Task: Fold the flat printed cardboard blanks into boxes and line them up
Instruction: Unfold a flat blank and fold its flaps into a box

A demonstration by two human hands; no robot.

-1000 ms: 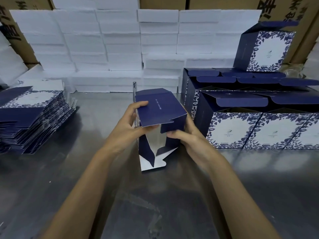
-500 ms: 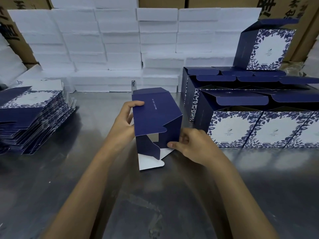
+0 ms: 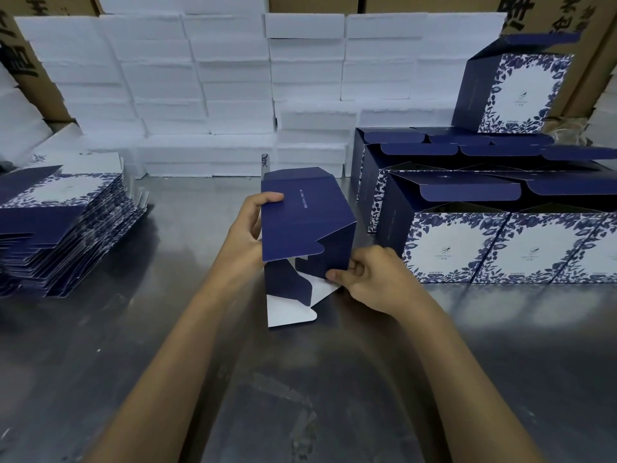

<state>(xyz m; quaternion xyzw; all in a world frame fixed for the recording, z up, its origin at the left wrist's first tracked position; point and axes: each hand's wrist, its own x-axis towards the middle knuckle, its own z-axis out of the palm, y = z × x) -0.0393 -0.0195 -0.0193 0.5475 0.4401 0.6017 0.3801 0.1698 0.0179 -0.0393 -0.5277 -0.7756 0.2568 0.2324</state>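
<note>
A navy cardboard box (image 3: 302,222), half formed, is held over the middle of the metal table (image 3: 167,345). My left hand (image 3: 245,233) grips its left side, thumb on the top panel. My right hand (image 3: 370,279) pinches a bottom flap at the box's lower right corner. A white-backed flap (image 3: 290,312) hangs loose below, near the table. To the left lies a stack of flat printed blanks (image 3: 56,225). On the right stand rows of folded boxes (image 3: 484,228) with blue floral fronts and open lids, one more box (image 3: 514,91) on top of them.
White foam boxes (image 3: 217,88) are stacked in a wall along the table's far edge. Brown cartons (image 3: 541,15) stand behind them. Bare metal table lies in front of my arms.
The box has turned and dropped slightly. My right hand moved from under the box to its lower right corner and now pinches a bottom flap inward. My left hand kept its hold.
</note>
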